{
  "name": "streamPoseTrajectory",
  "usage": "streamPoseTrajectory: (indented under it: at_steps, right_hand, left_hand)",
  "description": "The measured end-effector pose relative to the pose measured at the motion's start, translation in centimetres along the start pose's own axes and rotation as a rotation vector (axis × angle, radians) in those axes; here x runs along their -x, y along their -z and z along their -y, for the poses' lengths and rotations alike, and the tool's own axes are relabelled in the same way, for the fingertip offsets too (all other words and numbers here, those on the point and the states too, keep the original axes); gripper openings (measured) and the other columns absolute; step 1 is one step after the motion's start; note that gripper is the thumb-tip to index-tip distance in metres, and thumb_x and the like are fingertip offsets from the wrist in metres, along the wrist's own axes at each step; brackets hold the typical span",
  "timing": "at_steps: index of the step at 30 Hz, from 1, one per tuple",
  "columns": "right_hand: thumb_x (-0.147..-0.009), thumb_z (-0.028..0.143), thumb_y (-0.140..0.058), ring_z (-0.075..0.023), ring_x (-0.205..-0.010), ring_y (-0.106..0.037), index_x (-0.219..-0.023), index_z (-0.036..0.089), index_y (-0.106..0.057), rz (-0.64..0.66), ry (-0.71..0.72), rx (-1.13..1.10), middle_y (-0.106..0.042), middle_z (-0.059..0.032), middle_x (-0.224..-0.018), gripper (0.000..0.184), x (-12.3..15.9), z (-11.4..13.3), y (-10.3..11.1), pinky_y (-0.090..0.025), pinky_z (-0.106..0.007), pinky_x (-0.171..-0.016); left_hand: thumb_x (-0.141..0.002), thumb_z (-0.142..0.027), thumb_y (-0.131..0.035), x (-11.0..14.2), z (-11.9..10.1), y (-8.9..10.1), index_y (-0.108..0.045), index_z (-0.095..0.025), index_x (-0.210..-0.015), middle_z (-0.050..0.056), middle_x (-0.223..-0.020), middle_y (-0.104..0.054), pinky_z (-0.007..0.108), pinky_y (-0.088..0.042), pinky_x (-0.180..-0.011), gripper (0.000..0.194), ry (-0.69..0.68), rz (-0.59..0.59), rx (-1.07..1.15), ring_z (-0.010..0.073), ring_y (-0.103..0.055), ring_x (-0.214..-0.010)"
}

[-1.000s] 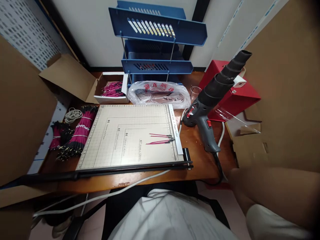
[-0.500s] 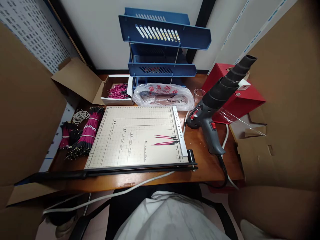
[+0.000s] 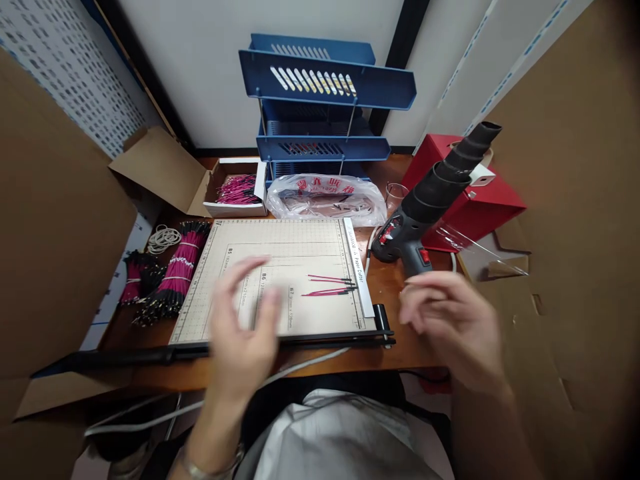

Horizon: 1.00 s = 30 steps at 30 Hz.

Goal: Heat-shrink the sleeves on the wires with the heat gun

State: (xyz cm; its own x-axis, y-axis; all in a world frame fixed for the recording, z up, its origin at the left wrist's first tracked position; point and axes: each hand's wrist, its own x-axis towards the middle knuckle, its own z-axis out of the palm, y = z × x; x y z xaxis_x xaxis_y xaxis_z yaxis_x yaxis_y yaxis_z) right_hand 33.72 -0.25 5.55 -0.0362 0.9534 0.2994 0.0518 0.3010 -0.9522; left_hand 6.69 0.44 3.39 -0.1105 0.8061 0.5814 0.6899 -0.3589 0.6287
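Note:
My left hand [image 3: 243, 333], blurred by motion, hovers over the front left of the paper cutter [image 3: 200, 293] with thumb and fingers apart and nothing between them. My right hand [image 3: 455, 327] is in the air right of the cutter, in front of the heat gun [image 3: 413, 227], whose lower handle it covers. Its fingers curl inward and are smeared, so I cannot tell whether they hold anything. Several magenta wires [image 3: 327, 291] with black ends lie on the cutter board, their black ends towards the white strip [image 3: 361, 273] on its right side.
Left of the cutter lie tied bundles of magenta wires [image 3: 183, 267] and a coil of pale cord [image 3: 164, 239]. Behind it stand an open box of wires [image 3: 213, 212], a plastic bag [image 3: 325, 183] and blue tray shelves [image 3: 327, 87]. A red box [image 3: 480, 213] is at the right.
Both my hands have come into view from below, the left over the cutter and the right near the heat gun. The view has shifted slightly; the wires on the board look unmoved.

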Motion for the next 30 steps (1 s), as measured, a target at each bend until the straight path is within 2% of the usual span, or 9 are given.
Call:
streamPoseTrajectory:
  at_steps: [2,4,5,7,13,18,20,25,30]
  right_hand:
    - [-0.09,0.039,-0.075,-0.0121,-0.062,-0.06,-0.11,0.023,-0.069,0.059,-0.046,-0.045,-0.067,0.0004,-0.071,0.026,-0.2,-2.0,-1.0,-0.048,-0.023,-0.055]
    - [-0.092,0.037,-0.073,-0.0117,-0.065,-0.06,-0.106,0.023,-0.071,-0.04,-0.093,0.055,-0.067,0.0004,-0.073,0.02,-0.3,-4.0,-1.7,-0.048,-0.023,-0.058]
    - [-0.092,0.036,-0.073,-0.0116,-0.066,-0.06,-0.105,0.022,-0.071,-0.08,-0.111,0.133,-0.068,-0.0002,-0.076,0.02,-0.3,-4.8,-2.0,-0.048,-0.024,-0.061]
    - [-0.093,0.036,-0.07,-0.0114,-0.067,-0.057,-0.104,0.021,-0.072,-0.107,-0.118,0.285,-0.068,-0.0008,-0.08,0.018,-0.4,-6.1,-2.4,-0.048,-0.026,-0.064]
    - [-0.096,0.03,-0.064,-0.0148,-0.074,-0.056,-0.102,0.021,-0.072,-0.045,0.028,0.565,-0.068,-0.0024,-0.088,0.013,-0.9,-7.4,-3.0,-0.049,-0.032,-0.072]
    - [-0.097,0.028,-0.061,-0.0239,-0.109,-0.062,-0.115,0.02,-0.071,-0.041,0.115,0.711,-0.069,-0.0098,-0.116,0.022,-1.6,-8.3,-3.2,-0.05,-0.043,-0.099]
    - [-0.096,0.026,-0.061,-0.0261,-0.114,-0.062,-0.115,0.021,-0.072,-0.021,0.11,0.748,-0.067,-0.0108,-0.122,0.023,-1.9,-8.6,-3.2,-0.048,-0.047,-0.104]
    - [-0.095,0.027,-0.062,-0.0276,-0.116,-0.062,-0.106,0.023,-0.075,-0.009,0.056,0.767,-0.065,-0.0115,-0.129,0.018,-2.1,-8.6,-3.6,-0.049,-0.049,-0.106]
    - [-0.094,0.026,-0.062,-0.0268,-0.114,-0.064,-0.097,0.024,-0.076,-0.035,0.018,0.727,-0.065,-0.0112,-0.129,0.015,-2.0,-8.3,-4.0,-0.051,-0.047,-0.104]
  left_hand:
    - [-0.1,-0.034,-0.06,0.3,0.3,-2.3,-0.045,-0.016,-0.15,0.016,-0.15,-0.056,0.054,-0.041,-0.121,0.056,-0.108,0.232,-0.078,0.0327,-0.046,-0.146]
    - [-0.099,-0.031,-0.058,0.5,0.3,-4.3,-0.036,-0.012,-0.157,0.016,-0.16,-0.047,0.058,-0.031,-0.127,0.065,-0.202,0.49,-0.2,0.0351,-0.031,-0.156]
    - [-0.099,-0.03,-0.056,0.4,0.3,-5.1,-0.035,-0.01,-0.158,0.015,-0.163,-0.044,0.059,-0.028,-0.128,0.066,-0.219,0.571,-0.249,0.035,-0.028,-0.157]
    - [-0.1,-0.029,-0.051,0.1,0.2,-6.2,-0.036,-0.008,-0.158,0.015,-0.164,-0.042,0.059,-0.025,-0.129,0.063,-0.22,0.646,-0.307,0.0338,-0.029,-0.157]
    - [-0.103,-0.031,-0.045,-0.5,0.1,-7.0,-0.051,-0.011,-0.149,0.011,-0.161,-0.048,0.062,-0.023,-0.129,0.051,-0.2,0.623,-0.329,0.033,-0.034,-0.155]
    - [-0.103,-0.026,-0.044,-0.4,0.0,-7.0,-0.064,-0.017,-0.123,0.008,-0.158,-0.053,0.062,-0.022,-0.129,0.03,-0.177,0.605,-0.304,0.0317,-0.036,-0.154]
    - [-0.103,-0.025,-0.044,-0.3,0.1,-6.9,-0.064,-0.017,-0.119,0.007,-0.157,-0.053,0.062,-0.023,-0.129,0.027,-0.175,0.602,-0.303,0.0317,-0.036,-0.154]
    - [-0.107,-0.034,-0.043,0.5,0.3,-6.4,-0.059,-0.015,-0.137,0.009,-0.157,-0.053,0.064,-0.028,-0.126,0.039,-0.25,0.547,-0.341,0.0331,-0.041,-0.151]
    - [-0.108,-0.043,-0.04,1.5,0.4,-6.1,-0.051,-0.014,-0.151,0.008,-0.159,-0.051,0.063,-0.029,-0.125,0.052,-0.341,0.577,-0.408,0.0332,-0.043,-0.15]
